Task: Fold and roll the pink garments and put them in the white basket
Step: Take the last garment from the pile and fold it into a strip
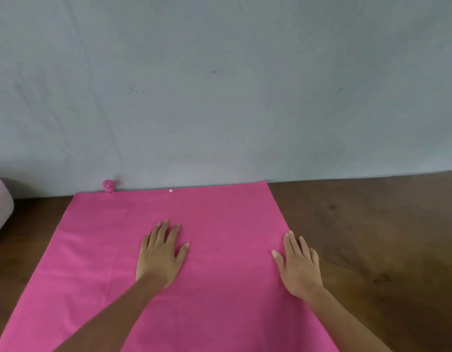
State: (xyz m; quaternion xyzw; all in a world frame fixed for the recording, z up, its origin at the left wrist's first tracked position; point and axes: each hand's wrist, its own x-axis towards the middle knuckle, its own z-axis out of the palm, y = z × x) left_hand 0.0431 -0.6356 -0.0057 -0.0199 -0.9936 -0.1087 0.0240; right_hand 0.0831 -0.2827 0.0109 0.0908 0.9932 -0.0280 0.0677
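Pink garment (98, 250) lies spread flat on the wooden desk (372, 237), far edge against the wall. Both hands rest flat with straight fingers: left hand (161, 255) mid-cloth, right hand (299, 265) on its right edge. White basket (1, 207) sits at the desk's left edge.

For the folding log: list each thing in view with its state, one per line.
pink garment: spread flat on the table, not rolled.
left hand: open, flat on the garment's middle.
right hand: open, flat at the garment's right edge.
white basket: at the left edge, mostly cut off, pink showing inside.
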